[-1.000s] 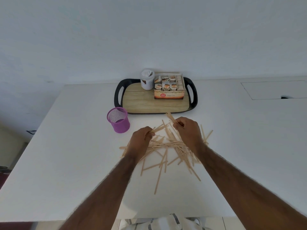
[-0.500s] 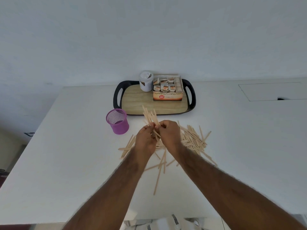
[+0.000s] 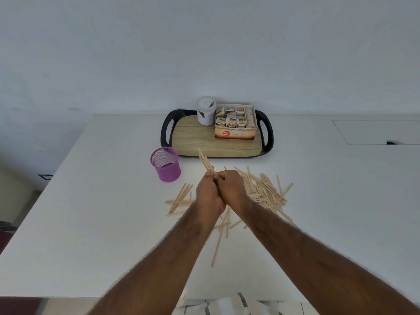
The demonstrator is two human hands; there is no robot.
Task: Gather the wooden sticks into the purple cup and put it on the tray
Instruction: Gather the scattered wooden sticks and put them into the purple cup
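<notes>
Wooden sticks point(image 3: 263, 189) lie strewn over the middle of the white table point(image 3: 91, 223), the thickest heap to the right of the hands, a thinner fan to their left, and a few single ones trailing toward the near edge between the forearms. A black-rimmed tray point(image 3: 268, 144) with a wood-grain floor sits against the table's far edge, roughly midway along it. On the tray's far right part stands an open cardboard box point(image 3: 235, 134) of small packets, and a white jar point(image 3: 205, 112) stands touching the box's left side at the far rim. The purple cup point(image 3: 168, 171), a mesh one, stands upright on the table just off the tray's near left corner, not on the tray, with no sticks showing inside. The left hand point(image 3: 209, 194) and right hand point(image 3: 231, 187) are pressed together above the scattered pile, the fingers of both curled tight round one bundle of sticks point(image 3: 205, 161). That bundle juts out above the fists, leaning away toward the far left, its tips reaching over the tray's near rim.
</notes>
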